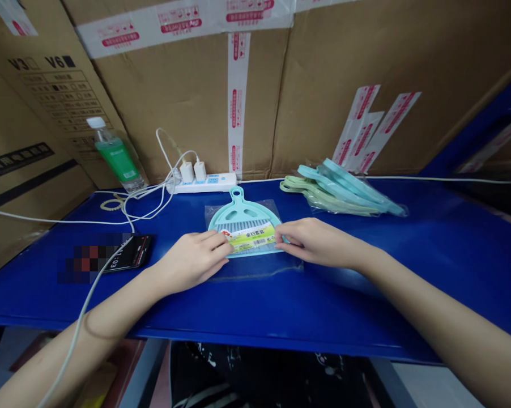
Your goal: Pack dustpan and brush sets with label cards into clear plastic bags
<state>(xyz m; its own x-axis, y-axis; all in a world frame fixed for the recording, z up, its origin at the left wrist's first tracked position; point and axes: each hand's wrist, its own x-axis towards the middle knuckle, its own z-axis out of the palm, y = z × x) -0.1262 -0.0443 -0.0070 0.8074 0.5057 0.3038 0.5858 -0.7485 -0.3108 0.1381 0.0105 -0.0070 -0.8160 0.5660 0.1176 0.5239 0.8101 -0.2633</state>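
Hands, left hand (195,261) and right hand (314,242), both pinch one bagged dustpan (243,218).

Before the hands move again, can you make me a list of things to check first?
1. Both hands on the little dustpan? Left hand and right hand touch its label edge: ok.
2. Dustpan lying flat on the blue table: ok.
3. Clear bag fully around it: cannot tell.
4. White cable off the left arm: not ok, it crosses it.
5. Phone away from the hands: ok.
6. Pile of bagged handles out of the way: ok.
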